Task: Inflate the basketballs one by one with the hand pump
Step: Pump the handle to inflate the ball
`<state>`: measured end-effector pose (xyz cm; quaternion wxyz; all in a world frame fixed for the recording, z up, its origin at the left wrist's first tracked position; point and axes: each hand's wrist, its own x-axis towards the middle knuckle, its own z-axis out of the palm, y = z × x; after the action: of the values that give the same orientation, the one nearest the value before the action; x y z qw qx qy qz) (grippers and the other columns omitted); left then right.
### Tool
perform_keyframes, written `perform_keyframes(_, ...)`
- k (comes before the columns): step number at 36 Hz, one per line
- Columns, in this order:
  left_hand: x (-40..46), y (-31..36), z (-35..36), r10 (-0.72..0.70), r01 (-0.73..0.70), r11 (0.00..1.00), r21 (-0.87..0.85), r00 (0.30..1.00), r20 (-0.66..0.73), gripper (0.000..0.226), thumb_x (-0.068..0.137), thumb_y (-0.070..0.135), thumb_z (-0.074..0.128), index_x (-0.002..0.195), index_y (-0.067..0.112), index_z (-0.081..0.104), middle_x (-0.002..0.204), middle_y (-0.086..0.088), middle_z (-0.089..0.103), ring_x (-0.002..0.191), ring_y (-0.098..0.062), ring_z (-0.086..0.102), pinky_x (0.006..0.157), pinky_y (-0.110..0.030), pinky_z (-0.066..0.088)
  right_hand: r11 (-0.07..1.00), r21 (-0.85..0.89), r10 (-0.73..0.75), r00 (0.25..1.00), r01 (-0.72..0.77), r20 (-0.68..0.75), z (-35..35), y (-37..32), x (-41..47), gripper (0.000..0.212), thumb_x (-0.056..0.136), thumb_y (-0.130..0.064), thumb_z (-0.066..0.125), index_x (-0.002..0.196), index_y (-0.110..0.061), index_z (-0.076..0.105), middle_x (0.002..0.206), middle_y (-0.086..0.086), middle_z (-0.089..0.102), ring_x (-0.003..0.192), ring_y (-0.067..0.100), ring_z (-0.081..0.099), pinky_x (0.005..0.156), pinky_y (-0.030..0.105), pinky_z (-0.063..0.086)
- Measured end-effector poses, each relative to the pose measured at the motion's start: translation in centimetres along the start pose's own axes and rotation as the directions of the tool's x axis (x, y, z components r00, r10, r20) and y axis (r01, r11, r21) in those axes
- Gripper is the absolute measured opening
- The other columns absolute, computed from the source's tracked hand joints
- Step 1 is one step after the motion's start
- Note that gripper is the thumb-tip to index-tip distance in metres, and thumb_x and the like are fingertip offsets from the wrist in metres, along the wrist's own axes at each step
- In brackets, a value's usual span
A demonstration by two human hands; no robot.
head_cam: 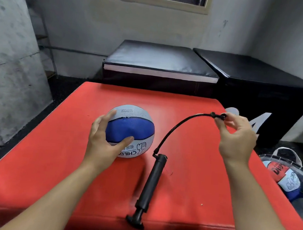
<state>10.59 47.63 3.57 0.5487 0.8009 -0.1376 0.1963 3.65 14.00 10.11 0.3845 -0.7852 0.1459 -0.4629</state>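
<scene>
A blue and white basketball [132, 129] sits on the red padded box [196, 176], dented and soft on its blue panel. My left hand [104, 139] grips the ball's left side, thumb pressed into the blue panel. A black hand pump [151, 183] lies on the box to the right of the ball, handle toward me. Its black hose [173, 130] arcs up from the pump's far end. My right hand [236, 137] holds the hose's nozzle tip pinched between thumb and fingers, raised above the box to the right of the ball.
Two black padded boxes [162, 65] stand behind the red one. At the right, on the floor, a mesh bag [291, 174] holds a red, white and blue ball [283, 179]. A concrete wall runs along the left.
</scene>
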Motion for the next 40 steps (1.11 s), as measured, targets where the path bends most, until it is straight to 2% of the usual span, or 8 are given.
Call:
perform_keyframes(8,-0.4,-0.1,-0.3,0.029,-0.03,0.999,0.026,0.999,0.034,0.092,0.071,0.039,0.095,0.149,0.048,0.047,0.153,0.0,0.04,0.142,-0.016,0.041,0.115,-0.034,0.038,0.922,-0.385,0.189,0.917,-0.042,0.352,0.3,2.2,-2.5,0.045,0.08,-0.043,0.089,0.119,-0.028,0.073,0.116,-0.004,0.072,0.117,0.023,0.064,0.096,0.043,0.052)
perform_keyframes(11,-0.8,0.2,-0.4,0.029,-0.03,0.999,0.029,0.999,0.019,0.089,0.073,0.037,0.094,0.149,0.046,0.048,0.152,-0.002,0.042,0.141,-0.019,0.042,0.113,-0.032,0.038,0.815,-0.563,0.13,0.905,0.135,0.405,0.6,1.4,-3.1,0.079,0.078,-0.058,0.084,0.146,-0.027,0.057,0.152,0.006,0.052,0.149,0.029,0.036,0.125,0.051,0.023)
perform_keyframes(14,-1.1,0.8,-0.5,0.042,-0.042,0.998,0.043,0.999,0.003,0.088,0.076,0.034,0.093,0.151,0.043,0.047,0.15,-0.003,0.043,0.14,-0.02,0.043,0.111,-0.029,0.036,0.786,-0.568,0.026,0.905,0.245,0.426,1.2,-0.8,-4.2,0.087,0.083,-0.064,0.077,0.156,-0.026,0.047,0.169,0.009,0.03,0.161,0.028,0.01,0.128,0.046,-0.006)
perform_keyframes(19,-1.8,2.9,-1.3,0.072,-0.072,0.997,0.005,0.997,-0.04,0.088,0.078,0.033,0.092,0.152,0.044,0.045,0.153,-0.003,0.04,0.142,-0.018,0.041,0.114,-0.03,0.038,0.998,-0.062,0.024,0.81,0.015,0.585,2.1,-5.0,-6.9,0.077,0.091,-0.052,0.075,0.158,-0.03,0.044,0.166,-0.004,0.036,0.154,0.015,0.031,0.128,0.036,0.022)
perform_keyframes(23,-2.9,5.5,-2.8,0.172,-0.172,0.985,-0.002,0.985,-0.027,0.089,0.078,0.031,0.093,0.154,0.038,0.045,0.152,0.001,0.041,0.143,-0.013,0.04,0.113,-0.018,0.034,0.927,0.2,0.104,0.731,-0.316,0.674,1.2,-8.2,-9.2,0.079,0.092,-0.055,0.073,0.159,-0.051,0.031,0.16,-0.02,0.037,0.138,0.007,0.05,0.11,0.033,0.044)
perform_keyframes(29,-6.3,9.9,-6.0,0.25,-0.247,0.968,-0.048,0.967,0.056,0.096,0.078,0.045,0.089,0.159,0.037,0.038,0.161,0.002,0.036,0.151,-0.014,0.034,0.111,-0.011,0.037,0.801,0.397,0.022,0.685,-0.448,0.729,-1.7,-11.0,-11.7,0.078,0.087,-0.048,0.073,0.156,-0.051,0.037,0.157,-0.018,0.046,0.128,0.004,0.063,0.098,0.027,0.058)
perform_keyframes(34,-9.6,11.4,-11.4,0.23,-0.223,0.973,-0.061,0.962,0.149,0.105,0.073,0.061,0.083,0.16,0.055,0.024,0.165,0.02,0.029,0.155,-0.012,0.03,0.12,-0.05,0.041,0.753,0.453,-0.033,0.66,-0.478,0.75,-4.6,-13.5,-14.3,0.068,0.092,-0.039,0.07,0.153,-0.051,0.042,0.153,-0.016,0.052,0.124,0.001,0.065,0.103,0.041,0.058)
perform_keyframes(40,-14.9,12.7,-18.1,0.206,-0.2,0.979,-0.051,0.958,0.199,0.096,0.079,0.049,0.085,0.161,0.038,0.036,0.165,0.016,0.035,0.156,-0.01,0.03,0.119,-0.038,0.04,0.768,0.44,-0.11,0.581,-0.465,0.806,-6.5,-17.3,-18.2,0.071,0.09,-0.04,0.07,0.154,-0.049,0.041,0.155,-0.009,0.05,0.123,0.005,0.066,0.09,0.031,0.061)
